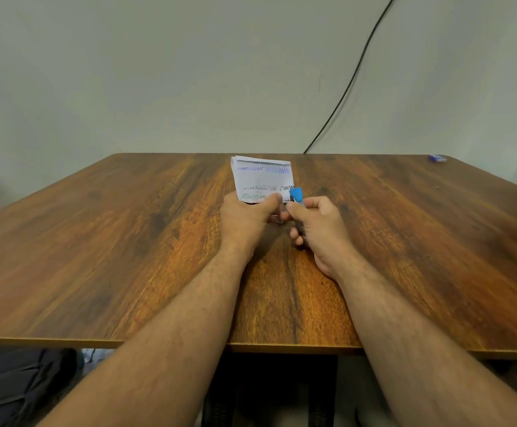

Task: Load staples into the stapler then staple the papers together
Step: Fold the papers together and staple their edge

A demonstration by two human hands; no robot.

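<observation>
A small stack of white papers (261, 177) with coloured scribbles is held up above the middle of the wooden table (127, 241). My left hand (244, 218) pinches the papers at their lower edge, thumb on top. My right hand (318, 226) grips a small blue stapler (296, 195), whose blue tip sits at the lower right corner of the papers. Most of the stapler's body is hidden inside my fist. Whether the stapler's jaws close on the paper cannot be told.
A small blue box (437, 158) lies at the far right corner of the table. A black cable (351, 84) runs down the wall behind the table. Dark fabric (20, 386) shows below the table's front edge at the left.
</observation>
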